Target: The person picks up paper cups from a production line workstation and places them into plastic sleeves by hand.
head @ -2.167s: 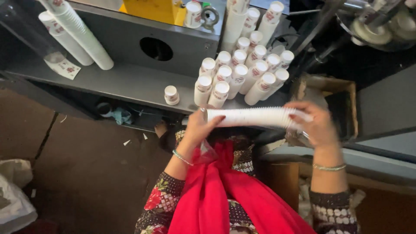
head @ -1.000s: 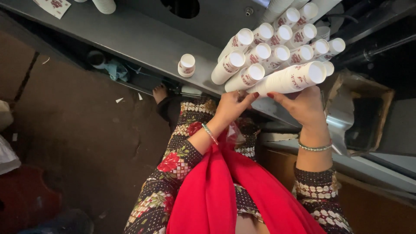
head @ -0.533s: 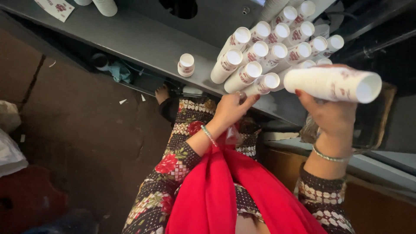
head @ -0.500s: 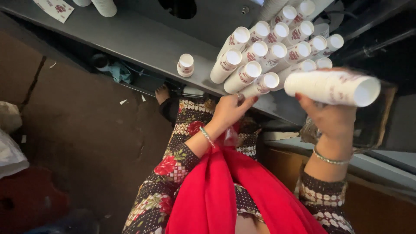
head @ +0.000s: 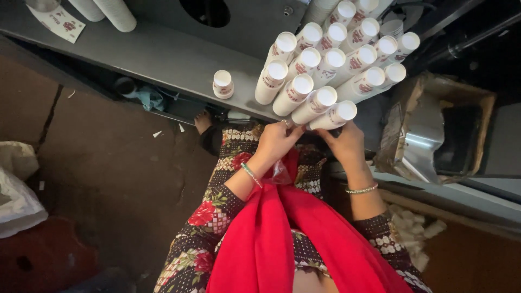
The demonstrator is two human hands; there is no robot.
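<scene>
left hand (head: 275, 142) curled, fingertips on the nearest white paper-cup stack (head: 332, 115) | right hand (head: 345, 143) cupping its end | stack sits lowest in the leaning pile on the grey metal bench (head: 163, 54)

White cup stack (head: 332, 115); tilted on shelf

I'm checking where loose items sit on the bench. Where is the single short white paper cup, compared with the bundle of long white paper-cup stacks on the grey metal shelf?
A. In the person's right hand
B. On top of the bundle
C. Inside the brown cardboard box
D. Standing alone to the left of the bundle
D: the single short white paper cup stands by itself on the grey metal shelf, left of the bundle of long white paper-cup stacks and apart from it.
</scene>
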